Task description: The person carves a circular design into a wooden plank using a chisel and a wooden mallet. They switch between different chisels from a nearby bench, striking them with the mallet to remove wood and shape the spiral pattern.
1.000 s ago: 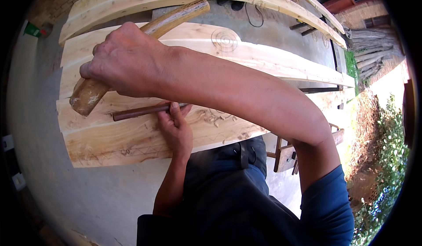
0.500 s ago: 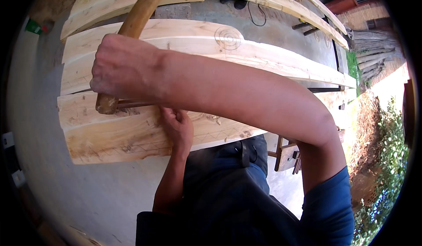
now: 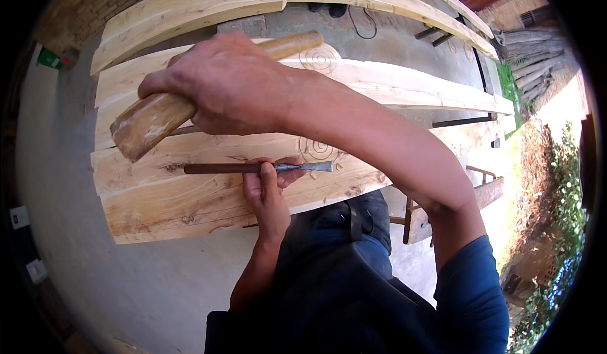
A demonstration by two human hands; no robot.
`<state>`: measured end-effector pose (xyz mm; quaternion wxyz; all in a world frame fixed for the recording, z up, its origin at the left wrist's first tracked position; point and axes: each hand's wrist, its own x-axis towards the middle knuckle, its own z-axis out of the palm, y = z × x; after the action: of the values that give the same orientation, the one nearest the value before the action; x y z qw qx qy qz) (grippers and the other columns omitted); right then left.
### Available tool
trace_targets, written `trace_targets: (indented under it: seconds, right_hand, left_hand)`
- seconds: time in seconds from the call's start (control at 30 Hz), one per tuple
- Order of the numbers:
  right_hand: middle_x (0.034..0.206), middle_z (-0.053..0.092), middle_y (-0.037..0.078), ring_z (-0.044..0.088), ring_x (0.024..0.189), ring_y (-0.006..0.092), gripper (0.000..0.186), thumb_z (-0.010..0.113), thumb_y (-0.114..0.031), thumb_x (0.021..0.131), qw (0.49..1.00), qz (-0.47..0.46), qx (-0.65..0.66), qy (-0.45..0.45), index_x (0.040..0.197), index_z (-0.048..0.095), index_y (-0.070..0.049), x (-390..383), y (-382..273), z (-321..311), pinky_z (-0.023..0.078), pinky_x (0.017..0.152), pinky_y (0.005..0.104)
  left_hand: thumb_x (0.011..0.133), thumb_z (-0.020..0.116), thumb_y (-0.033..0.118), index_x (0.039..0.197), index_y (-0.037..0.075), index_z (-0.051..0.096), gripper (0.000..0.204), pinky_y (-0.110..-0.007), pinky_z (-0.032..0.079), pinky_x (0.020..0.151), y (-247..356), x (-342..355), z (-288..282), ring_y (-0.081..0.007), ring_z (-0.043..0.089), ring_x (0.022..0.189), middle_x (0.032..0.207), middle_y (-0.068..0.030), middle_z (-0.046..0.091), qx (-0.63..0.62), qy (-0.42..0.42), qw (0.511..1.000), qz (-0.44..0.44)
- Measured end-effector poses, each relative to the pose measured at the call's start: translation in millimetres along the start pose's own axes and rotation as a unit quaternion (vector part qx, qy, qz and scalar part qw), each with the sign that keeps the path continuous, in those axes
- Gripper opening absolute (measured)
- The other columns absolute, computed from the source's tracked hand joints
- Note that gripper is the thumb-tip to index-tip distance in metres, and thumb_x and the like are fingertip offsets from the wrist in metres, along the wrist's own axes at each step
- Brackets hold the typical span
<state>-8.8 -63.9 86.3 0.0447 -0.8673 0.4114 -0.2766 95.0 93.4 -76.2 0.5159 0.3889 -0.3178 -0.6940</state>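
My right hand (image 3: 227,82) is wrapped around a club-shaped wooden mallet (image 3: 148,123), its thick end sticking out at lower left and its thinner end at upper right. Below it, my left hand (image 3: 270,193) grips a chisel (image 3: 218,169) between thumb and fingers. The chisel lies nearly level across the view, its brown shank to the left and its flat metal blade to the right. Under both hands is a pale wooden plank (image 3: 164,212) with drawn lines, knots and a few chips. Concentric rings (image 3: 308,146) on the wood are partly hidden by my right forearm.
A second plank (image 3: 404,85) with a ring pattern runs alongside, and more long beams (image 3: 208,3) lie farther off. A wooden trestle (image 3: 430,218) stands at right. Beyond the grey floor (image 3: 171,278) are leafy plants (image 3: 563,246); a dark cable (image 3: 363,28) lies on the floor.
My right hand has moved to the right, and the mallet has swung from steep to more level. The chisel, mostly covered by my right forearm before, now shows in my left hand.
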Motion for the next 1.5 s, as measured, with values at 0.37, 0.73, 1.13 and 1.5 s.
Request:
trace_targets:
  seconds: [0.37, 0.73, 1.13, 1.5]
  right_hand:
    - [0.101, 0.079, 0.02, 0.076, 0.099, 0.0404, 0.061, 0.08, -0.022, 0.075, 0.965, 0.236, 0.068, -0.087, 0.135, 0.073, -0.01, -91.7, 12.8, -21.4, 0.06, 0.089, 0.0509]
    - [0.092, 0.077, 0.02, 0.075, 0.091, 0.0401, 0.058, 0.077, -0.014, 0.076, 0.984, 0.15, 0.056, -0.078, 0.133, 0.074, -0.012, -71.7, 1.9, -24.9, 0.059, 0.083, 0.05]
    - [0.091, 0.078, 0.019, 0.074, 0.093, 0.0389, 0.06, 0.071, -0.009, 0.072, 0.991, 0.1, 0.043, -0.083, 0.132, 0.075, -0.013, -40.6, -6.4, -8.7, 0.058, 0.081, 0.0501]
    - [0.09, 0.08, 0.01, 0.078, 0.092, 0.0316, 0.026, 0.077, -0.012, 0.079, 0.996, -0.093, -0.001, -0.002, 0.104, 0.08, -0.012, 21.2, -50.7, 17.9, 0.059, 0.075, 0.0452]
  left_hand:
    - [0.116, 0.057, 0.024, 0.131, -0.007, 0.05, 0.036, -0.046, 0.065, 0.102, -10.4, -7.4, -21.2, -0.0352, 0.078, 0.107, 0.123, -0.0296, 0.073, 0.033, 0.137, 0.989, 0.038]
    - [0.116, 0.057, 0.018, 0.129, -0.005, 0.046, 0.029, -0.049, 0.064, 0.105, -10.9, -7.1, -21.4, -0.0376, 0.076, 0.112, 0.124, -0.0321, 0.07, 0.044, 0.114, 0.992, 0.032]
    - [0.116, 0.057, 0.02, 0.127, -0.006, 0.046, 0.031, -0.047, 0.064, 0.105, -12.6, -5.0, -21.9, -0.0337, 0.076, 0.11, 0.124, -0.0298, 0.071, 0.066, 0.104, 0.992, 0.026]
    - [0.114, 0.06, 0.016, 0.126, -0.006, 0.049, 0.028, -0.048, 0.062, 0.103, -26.9, -6.5, -26.1, -0.0261, 0.072, 0.112, 0.116, -0.019, 0.07, 0.086, 0.122, 0.984, 0.095]
